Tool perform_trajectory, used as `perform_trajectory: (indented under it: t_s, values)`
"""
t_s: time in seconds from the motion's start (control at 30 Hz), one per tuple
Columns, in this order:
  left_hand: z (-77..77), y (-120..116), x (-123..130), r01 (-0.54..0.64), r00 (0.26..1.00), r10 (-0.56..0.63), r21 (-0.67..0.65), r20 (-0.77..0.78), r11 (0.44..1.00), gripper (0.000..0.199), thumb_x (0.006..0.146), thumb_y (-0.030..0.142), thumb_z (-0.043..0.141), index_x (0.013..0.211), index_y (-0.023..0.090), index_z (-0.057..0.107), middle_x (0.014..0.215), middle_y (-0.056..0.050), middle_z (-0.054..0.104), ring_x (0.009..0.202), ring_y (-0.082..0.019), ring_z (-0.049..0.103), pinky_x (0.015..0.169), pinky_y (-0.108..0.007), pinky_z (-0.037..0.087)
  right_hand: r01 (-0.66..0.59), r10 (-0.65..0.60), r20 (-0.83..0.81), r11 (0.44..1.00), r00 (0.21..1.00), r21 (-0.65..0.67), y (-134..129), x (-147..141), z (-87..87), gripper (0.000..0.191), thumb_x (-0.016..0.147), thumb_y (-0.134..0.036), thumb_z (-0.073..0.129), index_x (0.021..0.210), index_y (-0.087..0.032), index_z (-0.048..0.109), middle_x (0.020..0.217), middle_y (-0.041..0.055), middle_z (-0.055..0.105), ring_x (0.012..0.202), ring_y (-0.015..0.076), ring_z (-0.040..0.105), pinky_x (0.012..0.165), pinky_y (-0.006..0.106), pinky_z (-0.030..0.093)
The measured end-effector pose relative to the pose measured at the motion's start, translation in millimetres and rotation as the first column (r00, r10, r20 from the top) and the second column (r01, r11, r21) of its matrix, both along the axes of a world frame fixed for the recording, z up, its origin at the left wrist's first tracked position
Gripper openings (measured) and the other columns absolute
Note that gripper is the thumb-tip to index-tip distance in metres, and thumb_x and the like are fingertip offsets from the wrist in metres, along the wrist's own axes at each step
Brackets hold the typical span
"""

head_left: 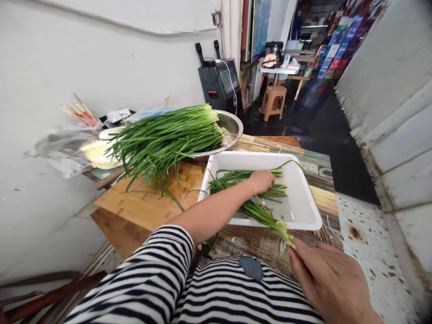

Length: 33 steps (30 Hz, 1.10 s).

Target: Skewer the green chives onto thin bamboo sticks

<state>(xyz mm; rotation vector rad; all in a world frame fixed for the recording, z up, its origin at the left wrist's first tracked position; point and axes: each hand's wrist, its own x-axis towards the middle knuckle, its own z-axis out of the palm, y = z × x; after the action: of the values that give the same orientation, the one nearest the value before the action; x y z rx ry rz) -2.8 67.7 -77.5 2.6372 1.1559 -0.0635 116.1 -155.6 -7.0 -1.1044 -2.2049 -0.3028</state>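
Observation:
My left hand reaches into a white plastic tub, curled closed over green garlic chives lying there. What its fingers grip is hidden from me. A thin brown strand runs from beneath this hand across a small bunch of garlic chives. The bunch lies over the tub's near rim, its pale stem ends pointing toward me. At those ends my right hand pinches with thumb and forefinger. A large heap of garlic chives rests across a metal basin, leaves hanging leftward.
Beneath the tub is a wood-patterned table, with a wooden board at left. Plastic bags lie against the wall. A black speaker stands behind the basin. Farther back are a brown stool and stacked boxes.

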Motion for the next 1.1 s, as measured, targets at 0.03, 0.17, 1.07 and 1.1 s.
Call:
perform_trajectory:
  t_s: [0.03, 0.17, 1.07, 1.1]
  values:
    - [-1.0, 0.0, 0.8, -0.014, 1.0, 0.014, -0.011, 0.004, 1.0, 0.025, 0.082, 0.018, 0.053, 0.098, 0.017, 0.072, 0.107, -0.01, 0.069, 0.102, -0.022, 0.063, 0.088, -0.03, 0.048, 0.0, 0.0, -0.001, 1.0, 1.0, 0.0, -0.2, 0.9, -0.4, 0.011, 0.091, -0.016, 0.052, 0.094, -0.014, 0.062, 0.06, -0.003, 0.065, 0.047, 0.0059, 0.052, 0.058, 0.024, 0.037]
    - [5.1, 4.4, -0.8, -0.116, 0.977, 0.134, -0.113, 0.163, 0.987, 0.022, 0.078, 0.017, 0.055, 0.092, 0.016, 0.072, 0.102, -0.009, 0.071, 0.098, -0.021, 0.063, 0.088, -0.03, 0.049, 0.036, -0.036, -0.003, 0.999, 0.999, -0.018, -1.1, 5.9, -0.8, 0.013, 0.09, -0.017, 0.054, 0.096, -0.017, 0.065, 0.066, -0.0006, 0.069, 0.05, 0.0078, 0.056, 0.059, 0.024, 0.042]
    - [53.2, -9.1, 1.2, 0.102, 0.418, 0.643, -0.736, 0.642, 0.669, 0.028, 0.08, 0.008, 0.058, 0.106, 0.009, 0.07, 0.073, -0.003, 0.068, 0.049, -0.001, 0.042, 0.055, -0.018, 0.038, 0.481, -0.527, -0.185, 0.842, 0.83, -0.243, 61.3, 48.4, -46.7, 0.033, 0.088, -0.04, 0.05, 0.09, -0.018, 0.075, 0.081, 0.0052, 0.075, 0.063, 0.017, 0.069, 0.057, 0.025, 0.048]
    - [52.1, -8.2, 1.5, 0.101, 0.412, 0.642, -0.732, 0.647, 0.673, 0.028, 0.08, 0.007, 0.058, 0.105, 0.009, 0.07, 0.073, -0.002, 0.068, 0.05, -0.001, 0.042, 0.056, -0.018, 0.038, 0.483, -0.53, -0.184, 0.84, 0.828, -0.246, 61.3, 48.5, -46.7, 0.033, 0.088, -0.04, 0.05, 0.09, -0.019, 0.075, 0.081, 0.0049, 0.075, 0.062, 0.0168, 0.068, 0.057, 0.025, 0.048]
